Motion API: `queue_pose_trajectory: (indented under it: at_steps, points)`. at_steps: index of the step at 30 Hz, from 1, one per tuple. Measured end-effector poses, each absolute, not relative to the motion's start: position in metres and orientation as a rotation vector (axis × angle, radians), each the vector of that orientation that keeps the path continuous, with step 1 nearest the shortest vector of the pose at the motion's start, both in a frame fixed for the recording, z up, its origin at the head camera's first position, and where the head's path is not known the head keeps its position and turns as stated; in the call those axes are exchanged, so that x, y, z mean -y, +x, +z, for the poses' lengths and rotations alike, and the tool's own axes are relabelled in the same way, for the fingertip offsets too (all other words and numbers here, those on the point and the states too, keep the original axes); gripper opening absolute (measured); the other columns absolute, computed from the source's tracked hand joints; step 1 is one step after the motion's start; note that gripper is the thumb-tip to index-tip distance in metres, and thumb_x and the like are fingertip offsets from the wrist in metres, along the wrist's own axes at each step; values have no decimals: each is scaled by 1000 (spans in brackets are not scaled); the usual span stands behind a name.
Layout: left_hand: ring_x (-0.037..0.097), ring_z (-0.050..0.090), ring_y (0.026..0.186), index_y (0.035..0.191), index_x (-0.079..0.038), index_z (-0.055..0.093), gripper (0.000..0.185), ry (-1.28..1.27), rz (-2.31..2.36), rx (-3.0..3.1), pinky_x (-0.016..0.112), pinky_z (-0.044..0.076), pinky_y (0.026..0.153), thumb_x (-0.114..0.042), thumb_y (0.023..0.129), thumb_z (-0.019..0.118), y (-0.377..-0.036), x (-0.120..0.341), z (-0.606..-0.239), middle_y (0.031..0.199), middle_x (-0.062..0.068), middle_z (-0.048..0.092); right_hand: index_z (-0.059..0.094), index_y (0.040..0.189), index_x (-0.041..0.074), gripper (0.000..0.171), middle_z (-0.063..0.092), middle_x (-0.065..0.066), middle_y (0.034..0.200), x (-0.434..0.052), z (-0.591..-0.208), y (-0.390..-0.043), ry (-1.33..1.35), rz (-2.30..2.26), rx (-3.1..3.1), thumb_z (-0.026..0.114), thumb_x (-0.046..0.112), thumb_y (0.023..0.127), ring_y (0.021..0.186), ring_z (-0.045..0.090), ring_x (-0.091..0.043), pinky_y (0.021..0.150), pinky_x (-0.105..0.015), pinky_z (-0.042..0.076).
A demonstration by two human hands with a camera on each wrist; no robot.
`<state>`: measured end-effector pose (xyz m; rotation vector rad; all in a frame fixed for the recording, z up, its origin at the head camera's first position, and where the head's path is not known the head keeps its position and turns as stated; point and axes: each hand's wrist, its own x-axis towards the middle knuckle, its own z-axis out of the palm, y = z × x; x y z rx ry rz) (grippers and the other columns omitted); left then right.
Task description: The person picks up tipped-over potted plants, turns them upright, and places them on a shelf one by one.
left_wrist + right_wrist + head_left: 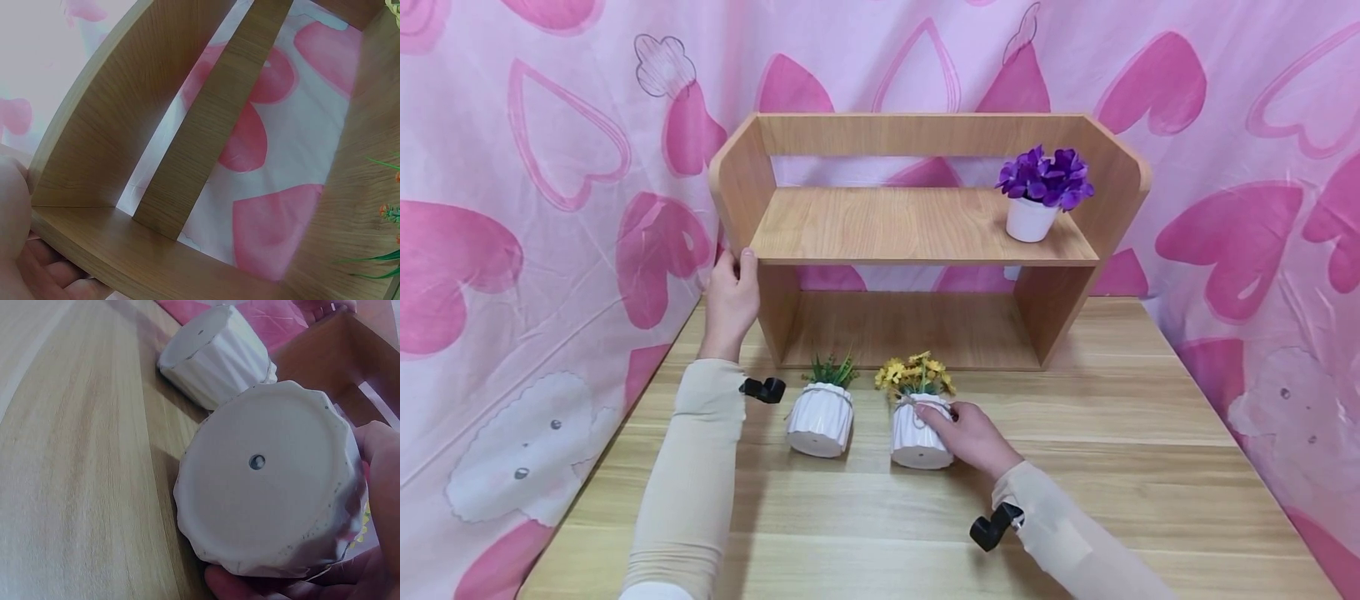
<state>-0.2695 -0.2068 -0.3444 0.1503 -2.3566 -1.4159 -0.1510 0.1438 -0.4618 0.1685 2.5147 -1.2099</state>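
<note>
My left hand (732, 298) grips the left side panel of a two-tier wooden shelf (880, 225), at the level of its middle board. In the left wrist view, the thumb side lies at the panel's edge, with curled fingers (56, 269) beyond it. My right hand (976, 440) holds a white fluted pot of yellow flowers (917, 433) by its right side, thumb across the front. This pot is tipped over, its round base (269, 481) with a small hole facing the right wrist camera. To its left lies another white pot with green plants (822, 421), likewise tipped.
A small white pot with purple flowers (1032, 218) stands upright on the right of the shelf's middle board. The shelf sits toward the back of a wooden table (865, 533). Pink heart-patterned curtains (572, 275) hang behind and at both sides.
</note>
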Motion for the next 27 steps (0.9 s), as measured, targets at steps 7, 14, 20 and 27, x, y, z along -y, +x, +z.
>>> queue_pose_trajectory:
  at_steps: [7,14,20,27]
  points:
    - [36,52,150,162,-9,46,65,159,-1420,2369,54,38,129,-51,113,38,-268,206,-343,165,18,51,62,142,-6,79,72,-20,127,-143,-462,-152,192,-1279,-2531,61,61,102,111,67,-28,103,-50,58]
    - [35,51,150,163,-10,46,65,164,-1414,2368,53,38,130,-51,113,38,-269,207,-344,166,18,50,63,142,-5,73,73,-20,125,-144,-461,-152,175,-1269,-2609,66,55,101,109,66,-28,101,-50,57]
    - [35,53,148,160,-7,50,64,163,-1394,2354,52,38,130,-50,113,39,-271,208,-347,163,20,53,60,143,-8,76,71,-23,132,-146,-461,-152,151,-1256,-2652,69,53,99,113,66,-30,105,-53,56]
    - [36,52,149,161,-8,48,65,160,-1409,2351,52,38,130,-50,113,39,-270,206,-345,164,19,52,53,152,-7,81,64,-30,146,-149,-460,-150,75,-1282,-2686,72,52,99,129,65,-40,113,-59,52]
